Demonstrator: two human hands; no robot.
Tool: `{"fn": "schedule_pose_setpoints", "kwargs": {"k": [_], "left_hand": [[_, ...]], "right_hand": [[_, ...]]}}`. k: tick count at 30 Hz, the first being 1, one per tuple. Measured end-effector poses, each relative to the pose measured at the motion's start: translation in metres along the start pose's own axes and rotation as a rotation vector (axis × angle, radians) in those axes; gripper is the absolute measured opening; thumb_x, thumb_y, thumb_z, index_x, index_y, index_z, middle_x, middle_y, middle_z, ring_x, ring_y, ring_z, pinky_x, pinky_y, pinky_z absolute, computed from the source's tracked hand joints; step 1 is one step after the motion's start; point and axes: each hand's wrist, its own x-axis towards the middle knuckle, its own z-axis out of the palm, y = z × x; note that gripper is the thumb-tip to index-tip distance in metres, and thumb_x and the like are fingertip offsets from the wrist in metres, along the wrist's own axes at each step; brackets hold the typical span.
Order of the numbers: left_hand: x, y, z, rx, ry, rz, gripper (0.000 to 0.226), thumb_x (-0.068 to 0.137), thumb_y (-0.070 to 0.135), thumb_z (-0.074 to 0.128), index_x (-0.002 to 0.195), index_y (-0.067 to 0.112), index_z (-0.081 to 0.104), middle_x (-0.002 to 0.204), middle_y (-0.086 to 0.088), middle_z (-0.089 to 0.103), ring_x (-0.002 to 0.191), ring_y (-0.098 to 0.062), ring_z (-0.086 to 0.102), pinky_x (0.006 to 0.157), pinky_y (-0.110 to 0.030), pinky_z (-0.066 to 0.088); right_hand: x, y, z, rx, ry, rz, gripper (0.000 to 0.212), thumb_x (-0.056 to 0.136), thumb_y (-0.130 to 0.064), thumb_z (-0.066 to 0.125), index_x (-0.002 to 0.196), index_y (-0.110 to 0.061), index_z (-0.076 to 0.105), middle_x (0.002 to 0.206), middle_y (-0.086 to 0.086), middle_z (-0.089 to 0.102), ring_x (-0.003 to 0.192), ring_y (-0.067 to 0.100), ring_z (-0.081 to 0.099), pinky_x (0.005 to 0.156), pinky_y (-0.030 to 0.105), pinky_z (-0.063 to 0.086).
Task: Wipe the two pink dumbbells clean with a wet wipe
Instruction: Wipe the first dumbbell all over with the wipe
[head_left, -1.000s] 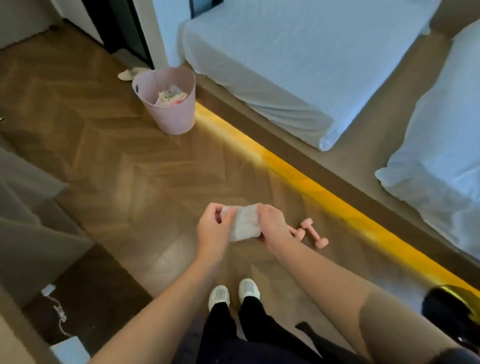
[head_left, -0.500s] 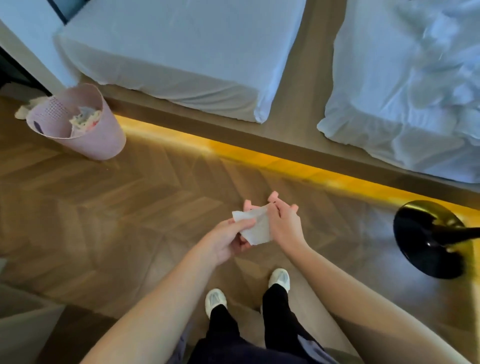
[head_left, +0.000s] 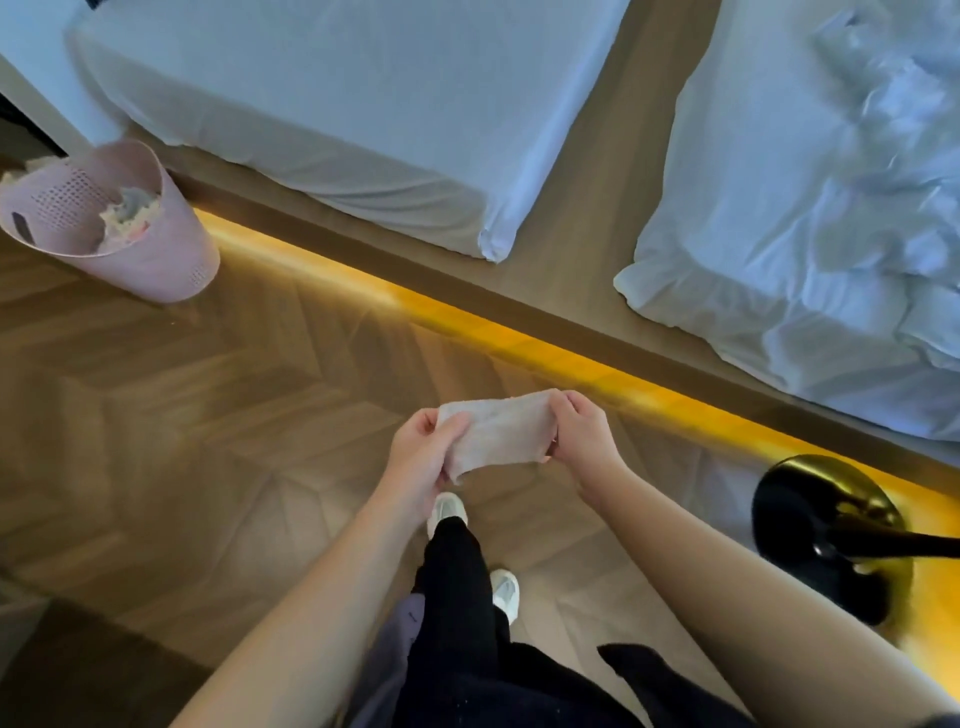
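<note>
I'm seeing a herringbone wood floor (head_left: 218, 415) carrying a pink basket (head_left: 156, 260) at its far-left edge and a black lamp base (head_left: 810, 519) sitting right

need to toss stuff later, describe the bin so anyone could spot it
Follow the glowing yellow strip under the bed platform to its far left end. There on the wood floor stands the pink bin, perforated and holding crumpled waste, the only pink thing in view.

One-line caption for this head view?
Both hands, left hand and right hand, stretch a wet wipe above the wooden floor; no dumbbells visible.
</note>
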Motion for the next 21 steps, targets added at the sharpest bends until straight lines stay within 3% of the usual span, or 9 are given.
{"fn": "schedule_pose_setpoints", "kwargs": {"k": [4, 6, 8, 11, 13, 15, 17, 21], "left_hand": [[0.038, 0.027, 0.010, 0.003, 0.059, 0.109, 0.013, 0.088, 0.013, 0.071, 0.097, 0.006, 0.064, 0.091, -0.010, 0.072, 0.075, -0.017, 0.070, 0.059, -0.027, 0.055], [0.060, 0.043, 0.011, -0.052, 0.057, 0.082, 0.014, 0.088, 0.009, 0.070, 0.082, 0.007, 0.058, 0.087, -0.012, 0.068, 0.078, -0.023, 0.068, 0.065, -0.035, 0.056], [0.084, 0.063, 0.011, -0.122, 0.001, 0.034, 0.032, 0.091, 0.004, 0.066, 0.067, 0.012, 0.046, 0.077, -0.011, 0.063, 0.078, -0.025, 0.065, 0.066, -0.040, 0.050], [0.110, 0.098, 0.010, -0.225, -0.068, -0.025, 0.040, 0.096, 0.002, 0.057, 0.064, 0.014, 0.037, 0.067, -0.006, 0.061, 0.064, -0.016, 0.064, 0.057, -0.031, 0.048], [0.125, 0.121, 0.003, -0.296, -0.068, -0.059, 0.028, 0.097, 0.003, 0.056, 0.071, 0.010, 0.048, 0.075, -0.008, 0.064, 0.065, -0.014, 0.065, 0.056, -0.027, 0.053], [0.133, 0.138, -0.007, -0.339, -0.049, -0.073, 0.005, 0.096, 0.003, 0.058, 0.091, 0.006, 0.060, 0.082, -0.008, 0.067, 0.066, -0.013, 0.067, 0.056, -0.025, 0.056], [0.140, 0.151, -0.015, -0.385, -0.019, -0.076, 0.013, 0.094, 0.002, 0.059, 0.107, 0.004, 0.060, 0.082, -0.009, 0.067, 0.064, -0.012, 0.065, 0.057, -0.024, 0.057], [0.148, 0.169, -0.033, -0.451, 0.045, -0.095, 0.024, 0.094, 0.002, 0.060, 0.117, 0.000, 0.062, 0.082, -0.008, 0.060, 0.069, -0.013, 0.057, 0.061, -0.026, 0.057]], "right_hand": [[0.051, -0.025, 0.006, 0.215, -0.034, 0.164, 0.026, 0.105, -0.027, 0.042, 0.119, -0.015, 0.060, 0.119, 0.007, 0.065, 0.112, 0.026, 0.063, 0.098, 0.047, 0.053], [0.078, -0.041, 0.010, 0.228, -0.030, 0.213, 0.025, 0.105, -0.025, 0.043, 0.119, -0.014, 0.059, 0.120, 0.009, 0.066, 0.112, 0.028, 0.064, 0.099, 0.049, 0.052], [0.103, -0.062, 0.013, 0.207, -0.006, 0.249, 0.027, 0.104, -0.025, 0.043, 0.122, -0.012, 0.060, 0.118, 0.011, 0.067, 0.109, 0.028, 0.065, 0.099, 0.049, 0.053], [0.135, -0.099, 0.023, 0.195, 0.000, 0.260, 0.028, 0.105, -0.023, 0.042, 0.123, -0.009, 0.057, 0.114, 0.010, 0.065, 0.109, 0.025, 0.063, 0.099, 0.043, 0.052], [0.150, -0.122, 0.035, 0.121, -0.015, 0.247, 0.026, 0.106, -0.026, 0.040, 0.121, -0.013, 0.056, 0.108, 0.007, 0.062, 0.106, 0.022, 0.062, 0.096, 0.039, 0.053], [0.158, -0.142, 0.050, 0.052, -0.039, 0.212, 0.026, 0.106, -0.027, 0.039, 0.121, -0.015, 0.057, 0.105, 0.005, 0.061, 0.105, 0.021, 0.061, 0.095, 0.037, 0.053], [0.166, -0.161, 0.067, -0.027, -0.054, 0.172, 0.027, 0.106, -0.027, 0.039, 0.120, -0.015, 0.058, 0.104, 0.003, 0.061, 0.105, 0.020, 0.061, 0.094, 0.035, 0.053], [0.176, -0.195, 0.102, -0.154, -0.167, 0.059, 0.029, 0.103, -0.027, 0.040, 0.117, -0.016, 0.063, 0.103, 0.005, 0.062, 0.102, 0.023, 0.063, 0.093, 0.040, 0.056]]}}
